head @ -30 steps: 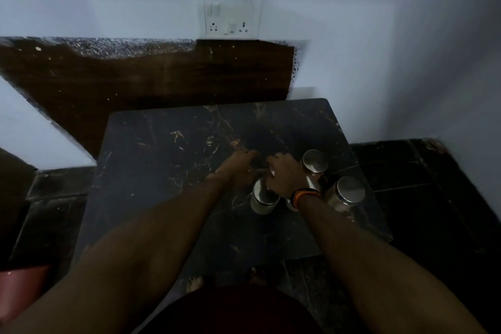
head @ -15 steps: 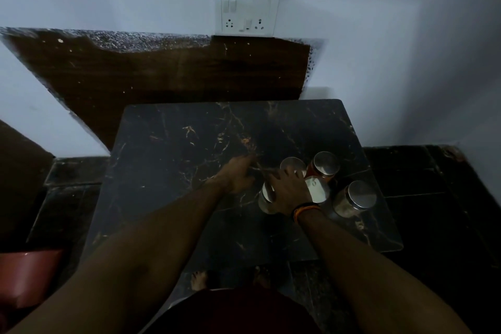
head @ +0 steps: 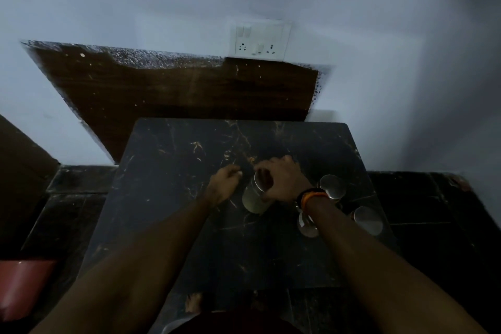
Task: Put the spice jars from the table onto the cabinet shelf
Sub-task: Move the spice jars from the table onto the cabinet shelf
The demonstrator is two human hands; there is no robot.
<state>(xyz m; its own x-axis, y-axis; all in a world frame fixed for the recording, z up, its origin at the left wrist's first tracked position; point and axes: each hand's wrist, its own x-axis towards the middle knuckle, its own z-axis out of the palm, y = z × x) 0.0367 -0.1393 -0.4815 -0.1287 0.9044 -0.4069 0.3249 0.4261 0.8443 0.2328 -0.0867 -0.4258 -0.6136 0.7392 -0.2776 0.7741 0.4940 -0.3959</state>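
Black marble table (head: 168, 198), right hand (head: 282, 182) gripping a tilted spice jar (head: 254, 198) by its metal lid, raised near table centre, left hand (head: 225, 182) just beside it, fingers curled, holding nothing, three lidded jars (head: 332, 186) standing at the right edge.

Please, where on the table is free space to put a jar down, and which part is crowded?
The table is bare on its left half, left of the left hand, along the far edge by the wall, and near the front edge. It is crowded on the right: the right hand grips a jar, with three lidded jars behind the wrist.
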